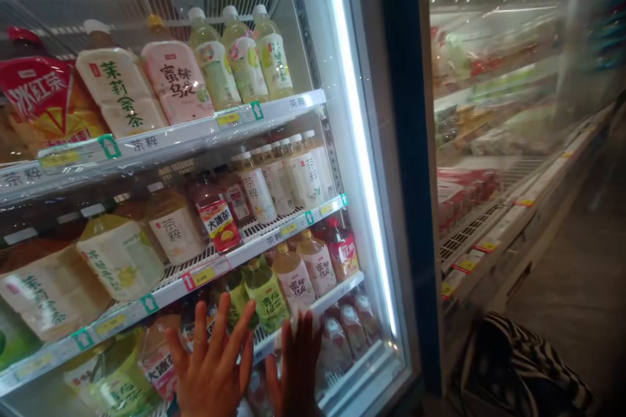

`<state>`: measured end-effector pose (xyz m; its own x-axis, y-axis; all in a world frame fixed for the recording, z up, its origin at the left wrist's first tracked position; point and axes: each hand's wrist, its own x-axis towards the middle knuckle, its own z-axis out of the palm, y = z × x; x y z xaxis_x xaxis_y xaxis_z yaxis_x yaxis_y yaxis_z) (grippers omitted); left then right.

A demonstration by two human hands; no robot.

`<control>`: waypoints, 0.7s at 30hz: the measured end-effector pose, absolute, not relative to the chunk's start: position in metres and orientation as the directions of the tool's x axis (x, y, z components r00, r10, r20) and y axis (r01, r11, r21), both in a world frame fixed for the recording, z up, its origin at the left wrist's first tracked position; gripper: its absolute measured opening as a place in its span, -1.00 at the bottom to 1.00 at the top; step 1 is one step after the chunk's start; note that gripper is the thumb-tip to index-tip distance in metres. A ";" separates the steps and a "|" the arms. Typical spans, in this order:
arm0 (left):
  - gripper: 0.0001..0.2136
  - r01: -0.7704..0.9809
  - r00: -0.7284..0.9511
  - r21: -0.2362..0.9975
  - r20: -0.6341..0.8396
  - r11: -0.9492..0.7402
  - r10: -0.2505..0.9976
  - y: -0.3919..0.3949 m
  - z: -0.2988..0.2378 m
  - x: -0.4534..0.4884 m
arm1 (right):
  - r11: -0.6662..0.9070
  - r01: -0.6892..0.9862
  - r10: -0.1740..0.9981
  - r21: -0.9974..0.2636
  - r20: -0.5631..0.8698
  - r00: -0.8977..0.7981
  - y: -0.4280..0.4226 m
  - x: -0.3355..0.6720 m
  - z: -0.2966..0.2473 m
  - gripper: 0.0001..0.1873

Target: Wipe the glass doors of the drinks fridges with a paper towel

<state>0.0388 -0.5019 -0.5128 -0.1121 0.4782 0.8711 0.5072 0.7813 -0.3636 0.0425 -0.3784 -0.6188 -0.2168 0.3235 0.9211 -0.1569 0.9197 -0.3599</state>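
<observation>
Head view: the person's two bare hands are raised before a lit drinks cooler point(408, 345), fingers up and backs towards the camera. The left hand point(212, 365) has its fingers spread wide and grasps nothing; the right hand point(298, 368), darker and a bit smeared, is likewise unclenched and holding nothing. From where I stand, I can't fairly say whether either one touches the cooler front. Just beyond the left fingertips, a green-labelled bottle point(267, 296) stands on a low shelf, with a pink-labelled bottle point(295, 280) beside it, above the right hand. Farther right, a red-labelled bottle point(342, 247) ends that row, and a zebra-striped item point(538, 358) sits low down outside the cooler.
</observation>
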 end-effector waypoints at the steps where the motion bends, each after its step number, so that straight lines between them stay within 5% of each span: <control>1: -0.46 0.509 -0.112 -0.365 0.870 0.780 0.480 -0.502 -0.513 0.039 | 0.920 -0.160 0.317 -0.357 0.921 -0.227 -0.386 0.044 -0.625 -0.19; 8: -0.47 0.508 -0.116 -0.357 0.873 0.783 0.474 -0.502 -0.513 0.040 | 0.892 -0.230 0.353 -0.389 0.918 -0.182 -0.372 0.032 -0.558 -0.30; 15: -0.48 0.515 -0.107 -0.360 0.874 0.778 0.475 -0.502 -0.513 0.039 | 0.944 -0.253 0.160 -0.209 0.967 -0.200 -0.387 0.042 -0.654 -0.29; 21: -0.48 0.496 -0.099 -0.372 0.873 0.784 0.477 -0.499 -0.511 0.041 | 0.903 -0.199 0.354 -0.380 0.922 -0.156 -0.328 0.028 -0.572 -0.32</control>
<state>0.0411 -0.4994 -0.5112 -0.0989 0.4772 0.8732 0.4962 0.7843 -0.3724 0.0278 -0.3278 -0.5723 -0.1555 0.3536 0.9224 -0.1989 0.9034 -0.3798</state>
